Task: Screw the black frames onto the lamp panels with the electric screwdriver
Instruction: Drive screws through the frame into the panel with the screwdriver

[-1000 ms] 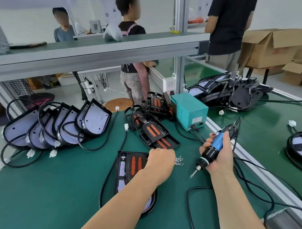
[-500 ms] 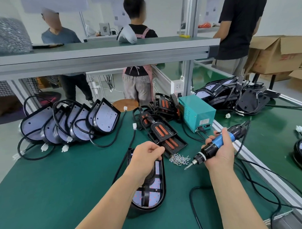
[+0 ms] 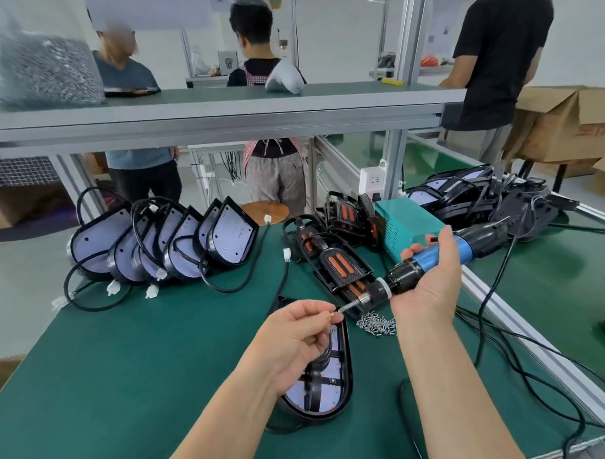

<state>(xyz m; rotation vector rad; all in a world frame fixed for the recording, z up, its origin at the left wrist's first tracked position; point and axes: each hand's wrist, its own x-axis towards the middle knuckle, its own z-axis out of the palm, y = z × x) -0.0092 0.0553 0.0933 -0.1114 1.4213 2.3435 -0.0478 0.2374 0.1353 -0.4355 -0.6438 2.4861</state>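
Dark green table mat [image 3: 127, 372]; blue and black electric screwdriver [image 3: 407, 273]; teal power box [image 3: 403, 219]; black frames [image 3: 362, 270] with orange strips; white lamp panels [image 3: 231, 233], black-rimmed; silvery screws [image 3: 376, 324]; brown cardboard boxes [image 3: 561, 127]

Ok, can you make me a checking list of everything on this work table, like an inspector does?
Surface: green mat covers the bench.
Job's things: framed lamp panel lies flat near the front; row of lamp panels leans at left; black frames stacked mid-bench; screw pile beside them.
Clutter: teal box at the back; heap of lamps far right.
Hands: left hand pinches a small screw at the bit tip; right hand grips the electric screwdriver.
Cables: black cables loop over the right side; white plugs lie by the panels.
Surroundings: three people stand beyond the shelf; cardboard boxes at right.
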